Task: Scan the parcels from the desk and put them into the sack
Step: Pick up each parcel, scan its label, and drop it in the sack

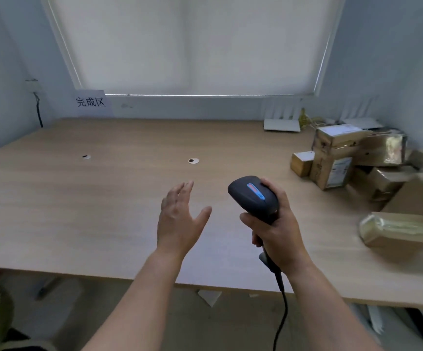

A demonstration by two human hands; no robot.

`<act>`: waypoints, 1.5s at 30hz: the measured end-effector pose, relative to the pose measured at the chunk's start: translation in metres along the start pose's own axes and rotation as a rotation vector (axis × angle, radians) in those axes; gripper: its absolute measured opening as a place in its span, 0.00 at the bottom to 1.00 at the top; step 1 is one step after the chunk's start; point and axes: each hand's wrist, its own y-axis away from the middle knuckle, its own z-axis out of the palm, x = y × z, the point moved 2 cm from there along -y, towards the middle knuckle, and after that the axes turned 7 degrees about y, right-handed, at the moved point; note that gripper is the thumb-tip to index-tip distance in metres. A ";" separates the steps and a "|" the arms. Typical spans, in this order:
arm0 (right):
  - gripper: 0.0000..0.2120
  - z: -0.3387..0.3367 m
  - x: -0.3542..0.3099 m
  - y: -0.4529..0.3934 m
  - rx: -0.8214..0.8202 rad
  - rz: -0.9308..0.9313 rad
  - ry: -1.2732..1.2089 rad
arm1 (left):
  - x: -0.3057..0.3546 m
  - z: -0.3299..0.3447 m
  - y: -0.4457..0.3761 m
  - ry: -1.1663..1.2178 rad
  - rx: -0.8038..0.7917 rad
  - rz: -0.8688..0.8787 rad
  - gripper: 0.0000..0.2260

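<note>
We note the right hand (278,231) gripping the barcode scanner (254,195), left hand (180,219) spread empty; its trailing cable (282,310) risks snagging the table (78,211) edge when reaching the parcels (337,160).

blind (192,44): drawn down over the window | paper sign (92,102): printed with black characters, propped against the wall at the back left | two white routers (282,122): set at the back right, antennas upright | dark cable (38,110): hung down the left wall | paper scrap (210,297): left on the floor
</note>
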 end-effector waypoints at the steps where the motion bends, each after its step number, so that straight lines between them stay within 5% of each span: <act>1: 0.34 -0.017 0.004 -0.001 0.015 0.000 0.002 | 0.011 0.015 0.000 0.003 -0.012 0.010 0.30; 11: 0.35 -0.175 0.040 -0.004 0.130 0.003 0.081 | 0.116 0.158 0.011 0.048 -0.164 0.105 0.31; 27: 0.33 -0.341 0.090 0.010 0.596 0.131 0.118 | 0.207 0.345 0.007 0.067 -0.564 0.350 0.35; 40: 0.32 -0.378 0.132 -0.002 0.740 0.306 0.155 | 0.221 0.457 -0.004 -0.126 -0.899 0.450 0.41; 45: 0.32 -0.372 0.140 -0.012 0.719 0.318 0.142 | 0.210 0.460 -0.012 -0.169 -0.919 0.483 0.35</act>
